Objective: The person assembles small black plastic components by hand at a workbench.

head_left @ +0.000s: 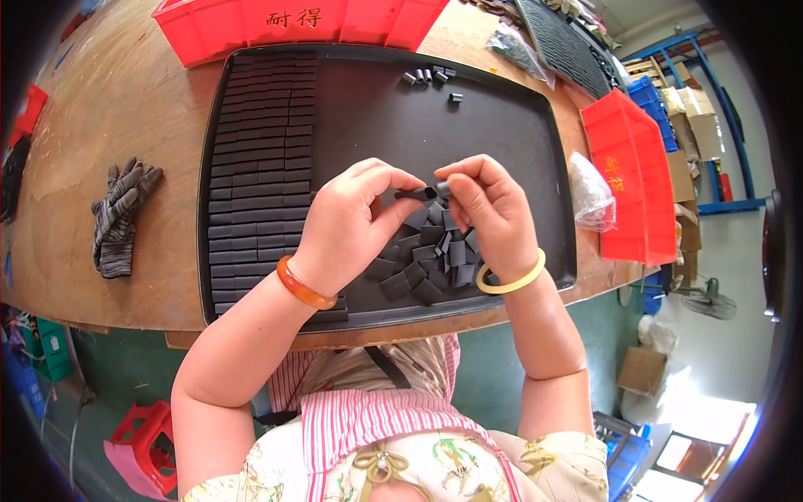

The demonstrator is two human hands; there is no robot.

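Note:
Above a black tray (381, 316), my left hand (355, 209) pinches a short black tube (416, 193), its open end facing right. My right hand (493, 205) pinches a small grey metal sleeve (443, 189) close against that end; whether it has entered the tube I cannot tell. Below my hands lies a loose pile of flattened black tube pieces (428, 272). Tightly packed rows of black tubes (259, 176) fill the tray's left side. At the tray's far edge are several grey metal sleeves (424, 76), with one more sleeve (456, 98) a little nearer.
A red bin (301, 29) stands behind the tray, another red bin (631, 180) to its right. Beside that one is a clear plastic bag (592, 192). A grey knit glove (124, 217) lies on the wooden table (75, 167) at left. A red stool (146, 443) is on the floor.

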